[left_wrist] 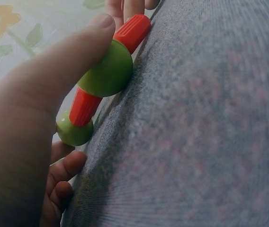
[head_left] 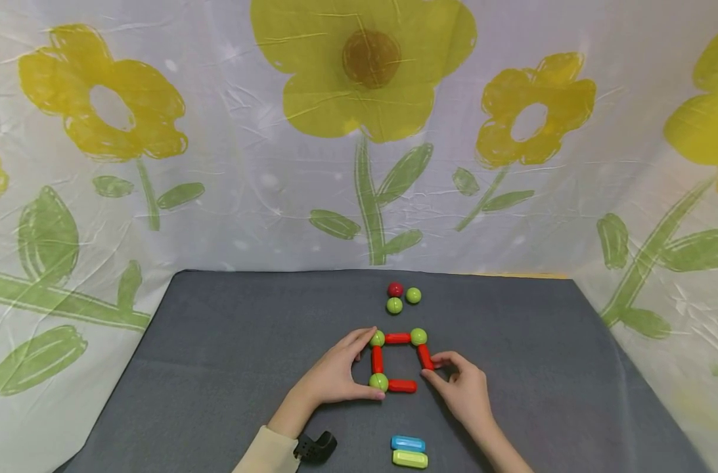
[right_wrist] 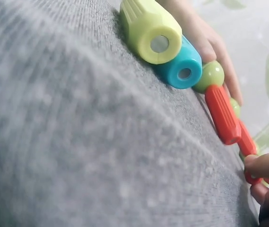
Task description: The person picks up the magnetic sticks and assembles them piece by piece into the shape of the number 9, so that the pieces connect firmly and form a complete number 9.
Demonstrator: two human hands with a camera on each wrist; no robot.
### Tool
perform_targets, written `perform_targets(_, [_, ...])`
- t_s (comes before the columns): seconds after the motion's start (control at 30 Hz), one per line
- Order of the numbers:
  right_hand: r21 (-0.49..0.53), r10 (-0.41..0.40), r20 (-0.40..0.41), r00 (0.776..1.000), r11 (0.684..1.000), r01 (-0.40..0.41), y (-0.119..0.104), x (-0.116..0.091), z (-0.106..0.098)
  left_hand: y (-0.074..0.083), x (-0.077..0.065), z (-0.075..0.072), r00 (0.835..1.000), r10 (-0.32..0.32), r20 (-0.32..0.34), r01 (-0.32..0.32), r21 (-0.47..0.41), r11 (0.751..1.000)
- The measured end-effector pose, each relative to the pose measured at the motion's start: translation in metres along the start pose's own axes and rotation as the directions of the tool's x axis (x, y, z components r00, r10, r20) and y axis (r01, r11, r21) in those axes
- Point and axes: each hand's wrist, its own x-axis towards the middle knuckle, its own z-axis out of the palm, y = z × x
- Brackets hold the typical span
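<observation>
On the grey cloth a frame of red magnetic rods and green balls lies flat, with a gap at its near right corner. My left hand (head_left: 334,373) spans its left side, thumb against the near left green ball (head_left: 379,382) and fingers at the far left green ball (head_left: 377,338). A red rod (head_left: 378,360) runs between them. My right hand (head_left: 464,386) pinches the free end of the right red rod (head_left: 425,355), which joins the far right green ball (head_left: 418,336). The near red rod (head_left: 403,386) points right, with its magnetic tip bare.
Behind the frame sit a red ball (head_left: 395,290) and two loose green balls, one left (head_left: 394,305) and one right (head_left: 414,295). Nearer me lie a blue rod (head_left: 408,443) and a yellow-green rod (head_left: 410,459), side by side. A flowered curtain (head_left: 234,217) hangs behind the table.
</observation>
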Motion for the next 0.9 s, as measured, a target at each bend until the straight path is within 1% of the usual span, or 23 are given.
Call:
perform_targets(0.27, [-0.027, 0.001, 0.012, 1.000, 1.000, -0.001, -0.001, 0.000, 0.004, 0.002, 0.000, 0.001, 1.000, 0.006, -0.023, -0.004, 0.066, 0.998])
perform_targets(0.67, [-0.064, -0.001, -0.023, 1.000, 0.998, 0.000, -0.002, -0.003, 0.008, 0.002, 0.000, 0.002, 1.000, 0.006, -0.025, -0.004, 0.081, 0.997])
perform_targets(0.9, [-0.089, 0.012, -0.015, 1.000, 0.996, -0.014, -0.006, -0.006, 0.011, 0.003, 0.000, 0.001, 1.000, 0.005, -0.026, -0.002, 0.098, 0.995])
